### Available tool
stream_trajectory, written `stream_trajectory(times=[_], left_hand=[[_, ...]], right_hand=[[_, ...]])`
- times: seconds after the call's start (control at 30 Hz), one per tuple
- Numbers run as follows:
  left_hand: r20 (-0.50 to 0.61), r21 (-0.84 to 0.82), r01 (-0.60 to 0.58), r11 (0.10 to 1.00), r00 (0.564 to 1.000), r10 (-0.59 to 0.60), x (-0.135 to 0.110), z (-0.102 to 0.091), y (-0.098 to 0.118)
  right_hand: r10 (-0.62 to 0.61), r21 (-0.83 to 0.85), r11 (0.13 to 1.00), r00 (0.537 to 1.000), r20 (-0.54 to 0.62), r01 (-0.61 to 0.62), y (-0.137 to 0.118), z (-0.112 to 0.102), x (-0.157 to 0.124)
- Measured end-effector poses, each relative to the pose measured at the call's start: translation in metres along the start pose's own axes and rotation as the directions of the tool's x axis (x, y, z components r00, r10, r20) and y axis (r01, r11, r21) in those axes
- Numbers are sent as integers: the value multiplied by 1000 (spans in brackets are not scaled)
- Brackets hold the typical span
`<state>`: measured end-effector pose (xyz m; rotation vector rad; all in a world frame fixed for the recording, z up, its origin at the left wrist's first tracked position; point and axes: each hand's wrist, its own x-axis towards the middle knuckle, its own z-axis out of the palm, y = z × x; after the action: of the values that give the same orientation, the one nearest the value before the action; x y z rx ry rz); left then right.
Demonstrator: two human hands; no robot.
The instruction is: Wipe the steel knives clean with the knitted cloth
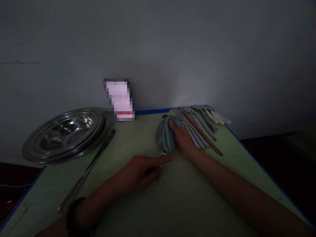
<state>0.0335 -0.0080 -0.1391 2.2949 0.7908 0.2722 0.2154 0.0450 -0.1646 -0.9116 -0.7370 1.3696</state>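
Observation:
My right hand (181, 136) is closed around a bunched grey-green checked cloth (166, 133) above the middle of the table. A shiny metal utensil (163, 153) comes out from under the cloth's lower end. My left hand (145, 171) pinches this utensil's lower part, with its index finger stretched across it to the right. The cloth covers most of the utensil, so its kind cannot be told. A flat metal piece (179, 113) shows just past the cloth's top right; whether it belongs to the held utensil is unclear.
Stacked metal plates (61, 136) stand at the left, beside a long metal utensil (86, 171). A lit phone (122, 100) leans against the wall. At the right lie chopsticks (202, 131), several metal utensils (190, 131), spoons (206, 120) and white-handled pieces (217, 117). The table (138, 138) has blue edges.

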Motion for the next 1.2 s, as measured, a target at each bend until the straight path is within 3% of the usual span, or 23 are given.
stream_trajectory(times=[0.1, 0.27, 0.5, 0.93, 1.2], left_hand=[[-30, 82, 63, 995, 998, -60, 1, 1, 4], [-55, 9, 145, 989, 988, -145, 3, -1, 8], [-72, -49, 161, 986, 984, -165, 3, 1, 5], [-94, -34, 150, 988, 984, -153, 2, 3, 4], [-106, -37, 142, 989, 984, -145, 3, 2, 6]], right_hand=[[15, 32, 999, 1000, 1, -15, 0, 1, 1], [167, 252, 957, 982, -84, -141, -2, 3, 6], [175, 367, 912, 983, 60, -185, -10, 3, 5], [138, 310, 941, 990, 18, -137, -2, 2, 7], [99, 190, 975, 990, 98, -116, -6, 3, 0]])
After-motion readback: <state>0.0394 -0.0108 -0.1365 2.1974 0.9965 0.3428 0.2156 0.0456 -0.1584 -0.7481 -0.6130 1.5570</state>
